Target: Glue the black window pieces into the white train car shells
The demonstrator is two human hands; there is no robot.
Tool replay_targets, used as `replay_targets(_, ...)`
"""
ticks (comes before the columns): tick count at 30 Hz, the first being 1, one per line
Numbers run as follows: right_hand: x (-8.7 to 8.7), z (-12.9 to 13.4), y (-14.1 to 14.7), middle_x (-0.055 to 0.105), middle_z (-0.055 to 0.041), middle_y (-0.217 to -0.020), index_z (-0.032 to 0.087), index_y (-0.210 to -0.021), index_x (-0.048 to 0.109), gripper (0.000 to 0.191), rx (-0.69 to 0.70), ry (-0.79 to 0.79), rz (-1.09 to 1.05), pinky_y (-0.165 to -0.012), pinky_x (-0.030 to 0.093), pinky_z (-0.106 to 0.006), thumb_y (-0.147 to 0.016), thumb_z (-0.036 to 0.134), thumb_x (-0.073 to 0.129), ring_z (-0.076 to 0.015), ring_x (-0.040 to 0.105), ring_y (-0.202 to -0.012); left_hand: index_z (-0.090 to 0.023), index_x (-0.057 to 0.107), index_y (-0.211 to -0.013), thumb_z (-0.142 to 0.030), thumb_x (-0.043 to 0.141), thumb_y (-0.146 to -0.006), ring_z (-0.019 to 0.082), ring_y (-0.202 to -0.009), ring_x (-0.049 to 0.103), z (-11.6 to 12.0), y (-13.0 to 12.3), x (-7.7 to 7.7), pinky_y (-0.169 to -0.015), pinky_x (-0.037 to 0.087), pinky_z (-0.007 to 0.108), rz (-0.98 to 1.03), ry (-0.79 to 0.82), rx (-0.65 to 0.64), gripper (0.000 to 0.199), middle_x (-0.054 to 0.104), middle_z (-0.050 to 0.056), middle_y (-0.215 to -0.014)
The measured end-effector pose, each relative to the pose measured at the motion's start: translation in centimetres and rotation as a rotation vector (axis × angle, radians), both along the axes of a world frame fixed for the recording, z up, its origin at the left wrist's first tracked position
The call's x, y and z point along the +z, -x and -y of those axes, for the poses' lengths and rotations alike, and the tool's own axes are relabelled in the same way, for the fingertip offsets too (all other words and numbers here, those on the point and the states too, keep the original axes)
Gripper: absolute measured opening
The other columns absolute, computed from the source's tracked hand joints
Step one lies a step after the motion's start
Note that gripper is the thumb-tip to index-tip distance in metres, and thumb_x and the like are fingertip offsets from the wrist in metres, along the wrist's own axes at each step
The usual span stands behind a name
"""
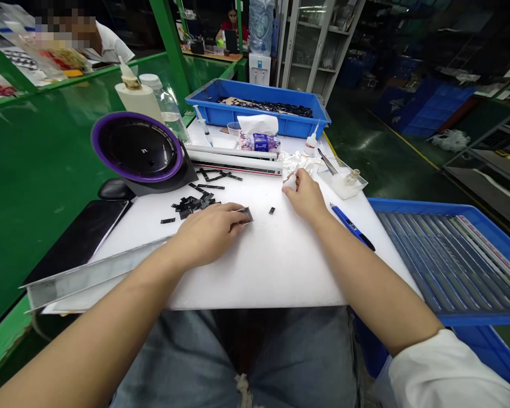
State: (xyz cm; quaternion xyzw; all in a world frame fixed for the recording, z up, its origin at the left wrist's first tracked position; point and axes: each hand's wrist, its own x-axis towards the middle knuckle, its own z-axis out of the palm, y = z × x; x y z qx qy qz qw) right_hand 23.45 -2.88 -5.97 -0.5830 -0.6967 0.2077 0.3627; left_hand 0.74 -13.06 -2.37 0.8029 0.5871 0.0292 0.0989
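My left hand (215,229) is closed around the end of a long grey metal channel (93,275), whose other end reaches past the table's lower left corner. My forearm hides part of its length. Between thumb and fingers, my right hand (306,195) grips a small white squeeze bottle (290,182), mostly covered by the fingers. One small black rectangular piece (272,211) lies flat on the white tabletop (255,266) between my hands. Just beyond my left hand is a loose pile of similar black pieces (192,205), with several linked strips (215,177) behind it.
A purple-rimmed black round device (138,148) stands at left. White profiles (238,164), a tissue pack (259,136), a dropper bottle (310,144) and a blue bin (255,116) sit farther back. On the right are a blue cutter (352,226), tweezers (327,162) and a blue tray (454,318) of profiles.
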Motion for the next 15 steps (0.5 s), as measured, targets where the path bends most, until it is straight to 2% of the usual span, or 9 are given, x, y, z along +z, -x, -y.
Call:
replay_targets(3,0.2,0.3,0.2,0.070,-0.0076,-0.102,0.023,-0.108,0.055,0.030,-0.024,0.025,0.075,-0.085,0.046,-0.038,-0.078,0.026,0.062,-0.0274,0.064,-0.096,-0.035,0.065,-0.121,-0.036,0.032,-0.095,0.026,-0.123,0.055,0.7,-0.5,0.0,-0.096,0.049,0.045,-0.046,-0.059,-0.022,0.042,0.056,-0.005,-0.141)
replay_targets(7,0.9,1.1,0.3,0.067,-0.0112,-0.114,0.020,-0.123,0.051,0.049,-0.022,0.071,0.096,-0.092,0.046,-0.040,-0.076,0.024,0.065,-0.0278,0.062,-0.105,-0.030,0.066,-0.119,-0.033,0.030,-0.096,0.029,-0.117,0.059,1.6,-1.2,-0.3,-0.090,0.052,0.049,-0.117,-0.149,-0.011,0.043,0.057,0.000,-0.140)
replay_targets(9,1.9,1.5,-0.1,0.066,-0.0115,-0.118,0.020,-0.127,0.051,0.056,-0.013,0.060,0.095,-0.094,0.046,-0.040,-0.074,0.023,0.067,-0.0268,0.061,-0.108,-0.028,0.067,-0.118,-0.034,0.030,-0.096,0.031,-0.116,0.059,1.8,-1.4,-0.5,-0.089,0.052,0.050,-0.125,-0.187,-0.001,0.043,0.058,0.001,-0.140)
replay_targets(11,3.2,1.8,-1.1,0.066,-0.0098,-0.113,0.020,-0.121,0.056,0.051,-0.041,-0.031,0.078,-0.092,0.046,-0.039,-0.072,0.025,0.069,-0.0253,0.061,-0.104,-0.028,0.068,-0.118,-0.034,0.031,-0.096,0.031,-0.115,0.060,1.8,-1.4,-0.8,-0.088,0.052,0.050,-0.117,-0.212,-0.002,0.043,0.059,0.001,-0.139)
replay_targets(13,4.8,1.8,-2.8,0.065,-0.0071,-0.100,0.020,-0.104,0.062,0.033,-0.180,-0.207,0.039,-0.087,0.047,-0.038,-0.074,0.031,0.068,-0.0232,0.061,-0.093,-0.028,0.068,-0.117,-0.035,0.032,-0.096,0.031,-0.114,0.060,1.8,-1.4,-1.0,-0.087,0.052,0.049,-0.106,-0.222,-0.011,0.042,0.059,0.002,-0.139)
replay_targets(15,6.1,1.6,-5.3,0.062,-0.0049,-0.088,0.020,-0.094,0.062,0.024,-0.409,-0.369,-0.028,-0.081,0.047,-0.036,-0.078,0.037,0.062,-0.0211,0.059,-0.082,-0.027,0.068,-0.117,-0.034,0.032,-0.096,0.031,-0.114,0.060,1.8,-1.3,-1.1,-0.088,0.051,0.049,-0.104,-0.233,-0.014,0.042,0.059,0.002,-0.139)
